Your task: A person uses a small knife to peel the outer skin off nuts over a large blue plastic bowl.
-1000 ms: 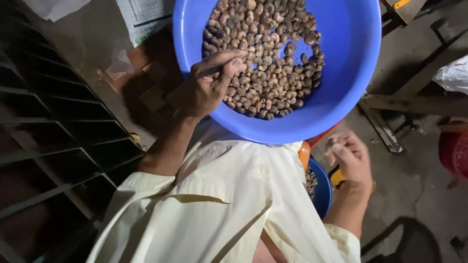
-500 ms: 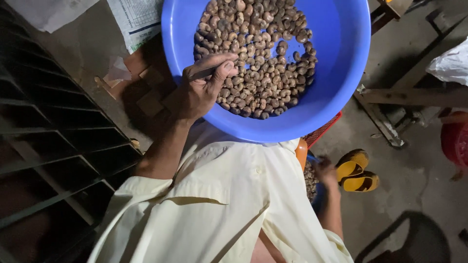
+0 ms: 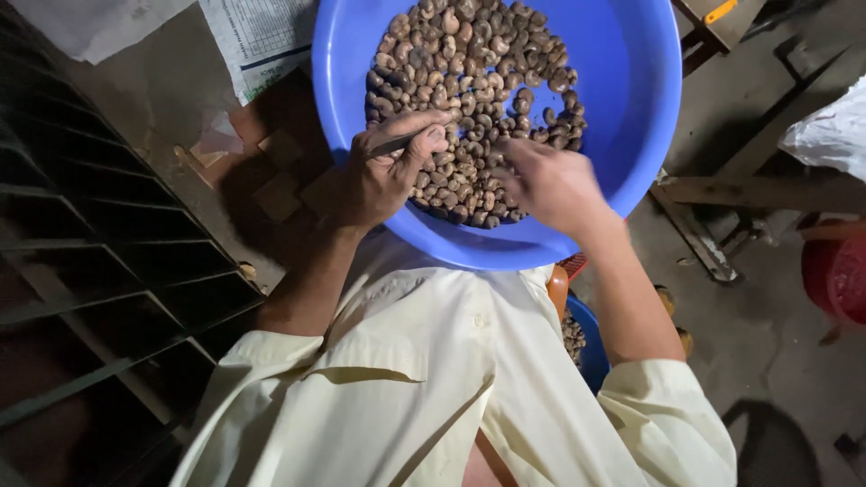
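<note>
A large blue plastic basin (image 3: 631,108) sits in front of me, holding a heap of brown, kidney-shaped nuts (image 3: 469,63). My left hand (image 3: 383,176) rests on the basin's near rim, pinching a thin metal blade (image 3: 397,142) between thumb and fingers. My right hand (image 3: 550,185) lies over the near edge of the heap, fingers stretched onto the nuts and slightly blurred. I see nothing gripped in it. My cream shirt fills the bottom of the view.
A smaller blue bowl (image 3: 588,352) with more nuts sits below the basin by my right elbow. A dark metal grille (image 3: 108,271) runs along the left. A printed paper sheet (image 3: 262,36), wooden beams (image 3: 758,189), a red container (image 3: 834,275) and a white bag (image 3: 830,135) surround the basin.
My right hand has come up from the floor beside the small bowl and into the basin, onto the nuts. My left hand stays at the rim with the blade.
</note>
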